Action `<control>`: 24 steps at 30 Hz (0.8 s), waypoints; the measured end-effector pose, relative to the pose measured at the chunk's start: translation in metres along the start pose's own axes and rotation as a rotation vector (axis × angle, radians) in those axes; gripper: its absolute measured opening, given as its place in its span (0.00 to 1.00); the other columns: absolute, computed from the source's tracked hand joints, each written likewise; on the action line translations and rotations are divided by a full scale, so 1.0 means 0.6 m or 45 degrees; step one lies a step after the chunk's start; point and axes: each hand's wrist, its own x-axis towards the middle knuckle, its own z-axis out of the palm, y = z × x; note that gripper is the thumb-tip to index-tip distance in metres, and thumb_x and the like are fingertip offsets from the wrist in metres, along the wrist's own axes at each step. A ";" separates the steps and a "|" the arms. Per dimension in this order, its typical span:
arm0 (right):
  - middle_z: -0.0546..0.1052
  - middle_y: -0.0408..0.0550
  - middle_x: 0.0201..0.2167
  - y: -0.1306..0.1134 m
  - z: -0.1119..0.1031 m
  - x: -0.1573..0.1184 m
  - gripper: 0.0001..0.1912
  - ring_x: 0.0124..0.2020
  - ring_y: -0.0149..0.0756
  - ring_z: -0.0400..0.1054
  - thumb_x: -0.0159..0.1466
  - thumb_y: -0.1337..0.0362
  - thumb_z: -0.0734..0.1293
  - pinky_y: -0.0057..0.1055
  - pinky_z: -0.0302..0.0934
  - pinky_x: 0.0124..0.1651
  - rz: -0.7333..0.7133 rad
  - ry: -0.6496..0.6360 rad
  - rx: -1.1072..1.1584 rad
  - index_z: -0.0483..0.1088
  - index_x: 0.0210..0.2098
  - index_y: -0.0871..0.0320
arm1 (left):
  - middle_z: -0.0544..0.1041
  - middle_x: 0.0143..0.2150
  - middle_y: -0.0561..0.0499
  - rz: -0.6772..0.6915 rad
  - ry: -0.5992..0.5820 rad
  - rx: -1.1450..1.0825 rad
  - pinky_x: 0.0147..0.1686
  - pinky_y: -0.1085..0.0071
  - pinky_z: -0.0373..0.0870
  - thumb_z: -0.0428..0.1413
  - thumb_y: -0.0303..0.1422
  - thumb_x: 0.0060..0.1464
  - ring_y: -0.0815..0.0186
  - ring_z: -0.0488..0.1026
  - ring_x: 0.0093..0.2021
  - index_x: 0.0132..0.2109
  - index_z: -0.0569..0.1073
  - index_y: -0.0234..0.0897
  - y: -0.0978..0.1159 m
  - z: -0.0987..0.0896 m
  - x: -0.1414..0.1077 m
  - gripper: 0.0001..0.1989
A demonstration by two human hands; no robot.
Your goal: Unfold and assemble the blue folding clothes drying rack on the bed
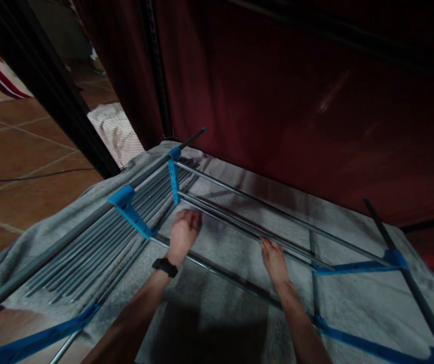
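My left hand (185,231), with a black band on its wrist, is closed just in front of a blue bracket (174,177). Its curled fingers hide whatever may be in them. My right hand (273,257) has its fingertips pinched on a grey metal tube (232,226), one of two running close side by side. These tubes reach from that bracket toward another blue bracket (356,268) on the right. Behind them a further tube (247,193) spans the frame, and a lower front tube (235,278) passes under my forearms.
Several loose metal tubes (99,247) lie side by side on the grey blanket (217,247) at left. Long side rails (68,237) bear more blue brackets (126,199). A dark post (50,86) stands at left; a dark red curtain (277,101) hangs behind.
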 end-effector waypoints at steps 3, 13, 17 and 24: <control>0.80 0.52 0.48 -0.001 0.000 -0.002 0.21 0.50 0.47 0.72 0.71 0.62 0.56 0.47 0.64 0.58 -0.005 0.001 0.037 0.76 0.56 0.52 | 0.74 0.46 0.43 -0.379 0.261 0.013 0.54 0.59 0.70 0.54 0.24 0.56 0.53 0.72 0.52 0.47 0.72 0.35 -0.050 -0.019 0.034 0.11; 0.80 0.53 0.50 0.008 0.008 -0.010 0.21 0.53 0.47 0.71 0.73 0.60 0.57 0.48 0.63 0.60 -0.030 0.012 0.078 0.75 0.57 0.54 | 0.73 0.42 0.47 -0.341 0.167 0.065 0.51 0.62 0.69 0.56 0.26 0.54 0.57 0.72 0.46 0.42 0.72 0.40 -0.091 0.003 0.101 0.07; 0.80 0.51 0.50 0.009 0.005 -0.014 0.20 0.53 0.46 0.72 0.72 0.60 0.57 0.48 0.63 0.59 -0.023 0.019 0.079 0.75 0.57 0.53 | 0.72 0.38 0.49 -0.342 0.150 0.116 0.49 0.64 0.69 0.56 0.27 0.54 0.57 0.72 0.45 0.38 0.72 0.41 -0.102 0.006 0.108 0.05; 0.80 0.50 0.50 0.011 0.001 -0.017 0.20 0.52 0.45 0.72 0.71 0.61 0.57 0.47 0.64 0.59 0.013 0.038 0.142 0.76 0.55 0.50 | 0.73 0.37 0.48 -0.382 0.049 0.155 0.44 0.65 0.69 0.56 0.27 0.52 0.57 0.73 0.43 0.37 0.73 0.41 -0.102 0.009 0.120 0.05</control>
